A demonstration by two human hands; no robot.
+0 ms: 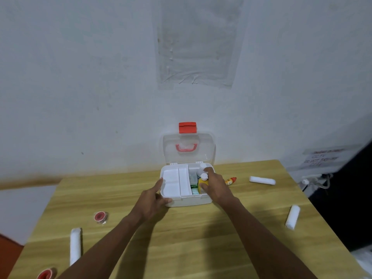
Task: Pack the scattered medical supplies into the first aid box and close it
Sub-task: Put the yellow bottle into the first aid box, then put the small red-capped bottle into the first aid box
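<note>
The white first aid box [187, 201] stands open at the table's far middle, its clear lid [189, 148] with a red latch leaning against the wall. My left hand [154, 199] grips the box's front left corner. My right hand [214, 187] holds a yellow bottle [202, 182] with a white cap inside the box's right compartment, beside a green packet. On the table lie white bandage rolls [262, 180] [292, 217] [75, 245], red tape rolls [100, 216] [45, 274] and a small red-capped bottle [230, 181].
The wooden table [191, 238] butts against a pale wall. A white tray insert [173, 183] fills the box's left half. A dark object and cables sit off the table's right edge; the table's left edge drops to the floor.
</note>
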